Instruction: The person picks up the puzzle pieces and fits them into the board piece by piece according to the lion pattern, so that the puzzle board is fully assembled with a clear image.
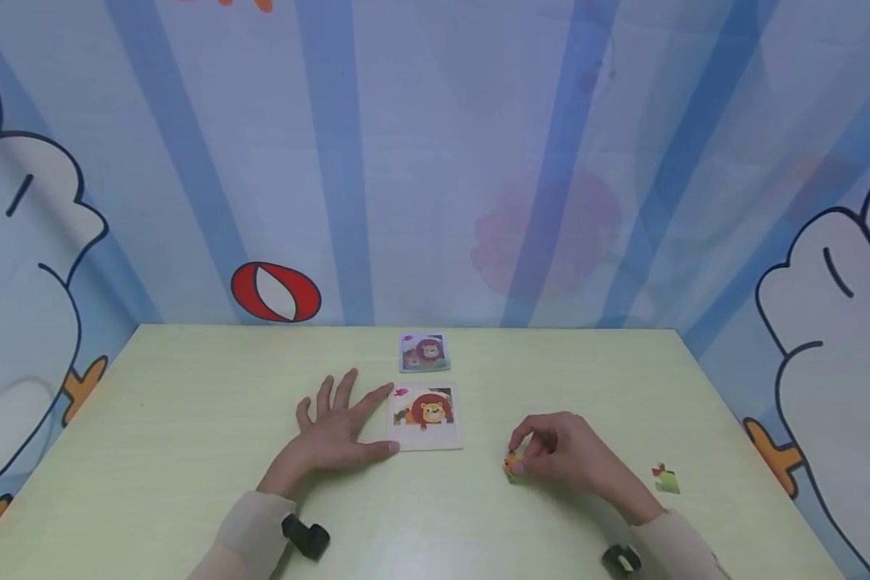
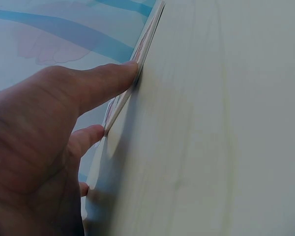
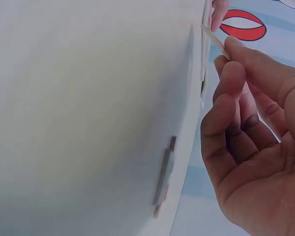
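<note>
A square puzzle board (image 1: 426,437) with a lion picture in its upper part and a bare white lower part lies mid-table. My left hand (image 1: 341,435) has its fingers spread, with thumb and index fingertips touching the board's left edge; the left wrist view shows the thumb against that edge. To the right of the board, my right hand (image 1: 561,453) pinches a small puzzle piece (image 1: 511,466) between thumb and fingers. In the right wrist view that thin piece (image 3: 215,41) is seen nearly edge-on, tilted. Another puzzle piece (image 1: 665,478), green with some red, lies right of my right wrist.
Behind the board lies a small picture card (image 1: 424,353) with a similar lion. The pale table (image 1: 210,387) ends at a blue striped cloth backdrop (image 1: 435,161) with cartoon figures. Each wrist carries a black camera, the left one (image 1: 306,537) close over the table.
</note>
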### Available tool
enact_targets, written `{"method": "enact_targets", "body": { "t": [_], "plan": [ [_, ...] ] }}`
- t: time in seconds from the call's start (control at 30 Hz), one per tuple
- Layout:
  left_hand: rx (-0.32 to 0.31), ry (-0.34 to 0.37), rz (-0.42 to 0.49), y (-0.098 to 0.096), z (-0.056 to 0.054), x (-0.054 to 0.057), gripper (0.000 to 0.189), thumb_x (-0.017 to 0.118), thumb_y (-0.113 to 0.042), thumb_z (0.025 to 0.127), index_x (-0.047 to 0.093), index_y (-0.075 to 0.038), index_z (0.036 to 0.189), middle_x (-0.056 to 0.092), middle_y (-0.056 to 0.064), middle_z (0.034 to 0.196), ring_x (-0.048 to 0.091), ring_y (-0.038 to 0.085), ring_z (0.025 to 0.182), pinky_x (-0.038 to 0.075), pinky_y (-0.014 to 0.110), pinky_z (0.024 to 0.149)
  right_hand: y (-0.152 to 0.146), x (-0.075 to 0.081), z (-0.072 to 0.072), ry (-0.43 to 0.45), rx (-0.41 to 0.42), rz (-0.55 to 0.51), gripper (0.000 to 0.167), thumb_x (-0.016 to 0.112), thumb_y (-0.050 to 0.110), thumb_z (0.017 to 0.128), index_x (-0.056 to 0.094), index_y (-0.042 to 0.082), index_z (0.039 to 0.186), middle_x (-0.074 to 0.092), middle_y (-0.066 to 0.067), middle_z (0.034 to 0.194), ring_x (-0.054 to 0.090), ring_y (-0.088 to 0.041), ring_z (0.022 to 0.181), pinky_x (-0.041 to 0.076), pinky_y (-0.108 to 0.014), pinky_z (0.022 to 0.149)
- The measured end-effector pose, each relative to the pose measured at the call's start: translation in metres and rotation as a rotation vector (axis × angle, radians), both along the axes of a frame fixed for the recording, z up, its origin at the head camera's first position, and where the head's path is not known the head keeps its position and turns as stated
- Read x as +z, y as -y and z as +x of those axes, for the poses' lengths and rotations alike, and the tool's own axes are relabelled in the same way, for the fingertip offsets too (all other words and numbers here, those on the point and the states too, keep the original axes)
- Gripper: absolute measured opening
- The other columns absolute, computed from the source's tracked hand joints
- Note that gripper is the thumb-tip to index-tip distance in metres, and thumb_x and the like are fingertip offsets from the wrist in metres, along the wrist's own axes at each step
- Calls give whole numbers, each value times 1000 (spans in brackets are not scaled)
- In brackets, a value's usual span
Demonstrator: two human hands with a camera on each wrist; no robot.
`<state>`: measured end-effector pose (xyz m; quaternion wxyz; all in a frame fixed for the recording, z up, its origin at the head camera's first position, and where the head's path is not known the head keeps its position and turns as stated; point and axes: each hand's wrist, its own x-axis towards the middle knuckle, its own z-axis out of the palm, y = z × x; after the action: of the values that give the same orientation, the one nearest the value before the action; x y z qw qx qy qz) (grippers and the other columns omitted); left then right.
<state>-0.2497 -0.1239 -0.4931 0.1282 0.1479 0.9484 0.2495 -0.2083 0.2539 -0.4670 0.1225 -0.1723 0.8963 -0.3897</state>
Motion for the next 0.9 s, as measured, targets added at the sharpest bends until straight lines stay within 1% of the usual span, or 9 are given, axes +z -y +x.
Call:
{"method": "enact_targets", "body": {
  "t": [0.23, 0.4, 0.57, 0.7, 0.77, 0.83, 0.9],
  "plan": [
    [4, -5, 2, -1, -1, -3, 93, 72, -66, 89, 35, -35, 168, 2, 22, 182, -7, 58, 164, -1, 86, 120, 14, 7, -8, 8, -13, -59, 14, 88, 25, 90, 79, 21, 101, 71, -1, 74, 57, -8, 62, 45, -24, 59],
    [1, -18, 15, 0, 0, -3, 94, 72, -67, 88, 36, -34, 168, 3, 23, 181, -6, 59, 163, -2, 87, 120, 30, 8, -17, 16, -12, -103, 15, 87, 26, 92, 80, 20, 104, 73, -5, 76, 59, -11, 61, 46, -25, 58],
    [1, -9, -8, 1, -1, -1, 93, 72, -66, 89, 35, -35, 168, 1, 22, 182, -8, 58, 164, -1, 87, 120, 48, 10, -29, 37, -16, -147, 20, 88, 27, 90, 82, 18, 107, 76, -10, 78, 61, -17, 62, 45, -26, 58],
    [-3, -12, -9, 1, -1, 0, 91, 71, -66, 90, 35, -35, 168, 1, 22, 182, -8, 58, 164, -2, 87, 120, 62, 12, -36, 72, -22, -179, 29, 89, 27, 89, 83, 15, 115, 79, -13, 81, 66, -28, 62, 45, -27, 58],
    [-6, -15, -3, 1, -1, -1, 92, 71, -67, 90, 35, -35, 168, 1, 22, 182, -8, 58, 164, -2, 87, 120, 68, 13, -40, 89, -25, -190, 31, 89, 26, 89, 83, 14, 118, 80, -14, 82, 67, -32, 63, 46, -28, 57],
    [-9, -23, 5, 1, -2, -3, 92, 71, -68, 90, 35, -35, 168, 2, 23, 181, -8, 58, 164, -2, 87, 119, 73, 14, -42, 103, -33, -188, 31, 89, 26, 90, 83, 15, 119, 81, -14, 81, 67, -31, 61, 44, -28, 56],
    [-9, -29, 14, 1, -2, -5, 93, 70, -71, 88, 35, -36, 168, 2, 23, 181, -8, 58, 164, -3, 87, 119, 78, 16, -45, 117, -40, -185, 30, 88, 26, 91, 84, 15, 118, 80, -14, 79, 65, -26, 59, 42, -27, 54]
  ]
}}
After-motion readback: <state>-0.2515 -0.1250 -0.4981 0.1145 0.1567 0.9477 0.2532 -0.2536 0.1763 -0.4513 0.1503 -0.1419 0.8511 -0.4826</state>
